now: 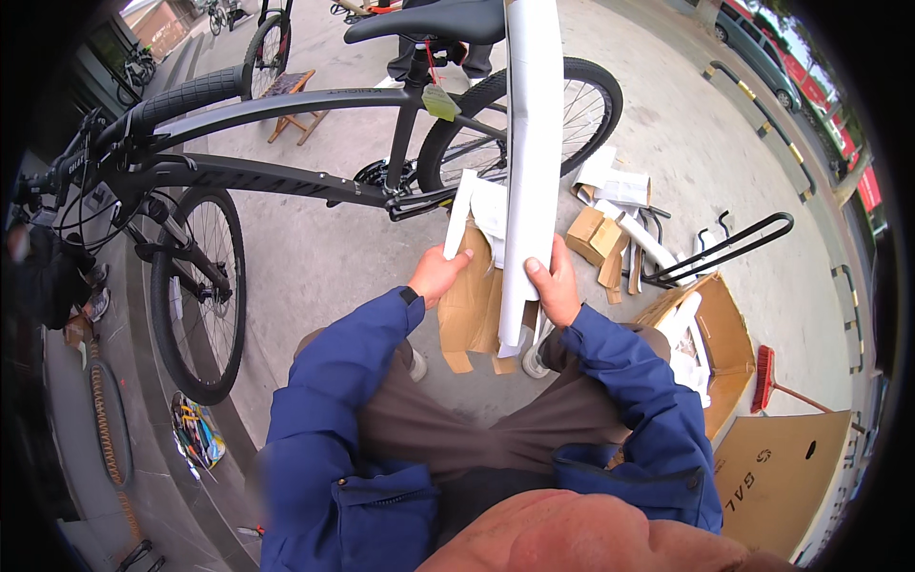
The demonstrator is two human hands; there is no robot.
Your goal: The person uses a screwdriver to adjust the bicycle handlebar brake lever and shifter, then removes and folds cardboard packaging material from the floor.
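My left hand (437,274) grips the edge of a brown cardboard piece (468,297) with white foam sheet (488,207) attached or lying against it. My right hand (556,282) holds the lower end of a long white foam wrap (532,157), thumb on top; it reaches up past the saddle (429,21). Both hands are above the ground between my knees. Beyond them stands a black mountain bike (286,179), its rear wheel (593,114) partly hidden by the white wrap. A yellow-green tag (440,102) hangs from a red string below the saddle.
Cardboard and foam scraps (622,186), a small cardboard box (595,234) and a black metal rack (722,250) lie right. Nearby are an open carton (729,336) and a red broom (764,379). Left are a tool tray (196,436) and steps (143,357). A person stands behind the bike.
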